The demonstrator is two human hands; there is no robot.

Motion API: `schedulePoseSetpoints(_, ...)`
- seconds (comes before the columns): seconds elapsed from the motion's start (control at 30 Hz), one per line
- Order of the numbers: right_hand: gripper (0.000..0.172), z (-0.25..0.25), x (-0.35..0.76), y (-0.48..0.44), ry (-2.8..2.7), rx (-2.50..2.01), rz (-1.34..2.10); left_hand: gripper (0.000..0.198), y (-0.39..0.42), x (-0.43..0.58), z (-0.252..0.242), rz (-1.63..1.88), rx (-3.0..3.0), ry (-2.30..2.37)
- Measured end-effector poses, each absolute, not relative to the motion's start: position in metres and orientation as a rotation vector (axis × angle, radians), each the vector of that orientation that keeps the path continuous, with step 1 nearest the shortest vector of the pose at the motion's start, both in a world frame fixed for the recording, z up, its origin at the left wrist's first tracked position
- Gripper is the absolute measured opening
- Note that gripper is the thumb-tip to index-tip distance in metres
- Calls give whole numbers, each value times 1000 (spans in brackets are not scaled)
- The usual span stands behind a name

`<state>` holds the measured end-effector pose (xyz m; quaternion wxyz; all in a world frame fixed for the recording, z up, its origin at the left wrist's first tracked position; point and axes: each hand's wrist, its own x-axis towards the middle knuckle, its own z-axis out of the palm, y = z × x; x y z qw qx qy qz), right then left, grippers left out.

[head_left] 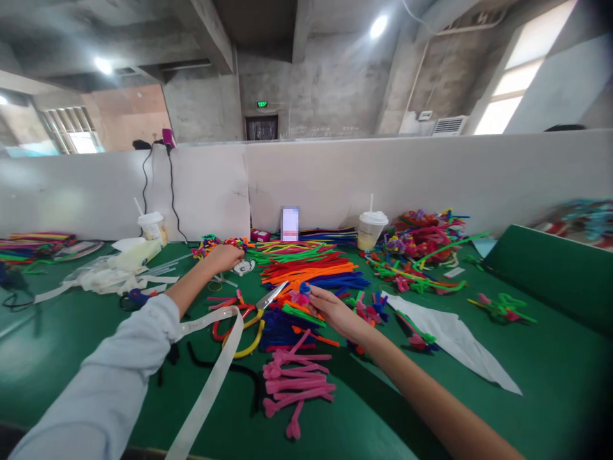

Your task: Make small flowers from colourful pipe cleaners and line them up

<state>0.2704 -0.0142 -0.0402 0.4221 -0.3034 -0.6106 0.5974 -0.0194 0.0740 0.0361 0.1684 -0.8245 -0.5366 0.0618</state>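
My left hand (227, 259) reaches to the back of the table, its fingers curled down at a heap of small multicoloured pipe cleaner pieces (207, 245). What sits between those fingers is hidden. My right hand (335, 310) pinches a small blue and pink pipe cleaner piece (302, 291) above the middle of the table. Below it lie cut blue pipe cleaners (278, 329) and a bunch of pink ones (297, 383) with looped ends. Scissors (244, 322) with red and yellow handles rest between my arms, blades pointing away. Rows of orange pipe cleaners (311, 273) spread beyond my right hand.
A white ribbon (211, 390) trails to the front edge. Two lidded cups (371, 230) and a phone (290, 223) stand near the white partition (306, 172). Finished-looking colourful pieces (426, 236) pile at right, by a white sheet (450, 332). Plastic bags (105, 271) lie left.
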Motion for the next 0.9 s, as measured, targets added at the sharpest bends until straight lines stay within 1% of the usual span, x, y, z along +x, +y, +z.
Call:
schedulePoseSetpoints(0.1, 22, -39, 273, -15, -1528, -755, 1536, 21, 89, -3, 18, 250, -2405, -1513)
schedulePoseSetpoints(0.27, 20, -34, 274, -18, -1520, -703, 1562, 18, 104, 1, 5, 335, -2437, -1526)
schedulePoseSetpoints(0.4, 20, -33, 273, -18, -1540, -688, 1548, 18, 109, -3, 0, 312, -2462, -1514)
schedulePoseSetpoints(0.53, 21, -33, 272, -17, -1517, -691, 1552, 16, 107, -8, 4, 210, -2463, -1523)
schedulePoseSetpoints(0.67, 21, -30, 272, -18, -1469, -698, 1571, 19, 87, -7, 19, 27, -2435, -1545)
schedulePoseSetpoints(0.77, 22, -26, 271, -21, -1447, -717, 1575, 21, 52, 4, 32, -178, -2459, -1502)
schedulePoseSetpoints(0.83, 24, -23, 270, -23, -1425, -724, 1580, 19, 22, 17, 40, -529, -2570, -1388)
schedulePoseSetpoints(0.9, 25, -23, 268, -24, -1409, -724, 1586, 16, -8, 32, 47, -780, -2612, -1297)
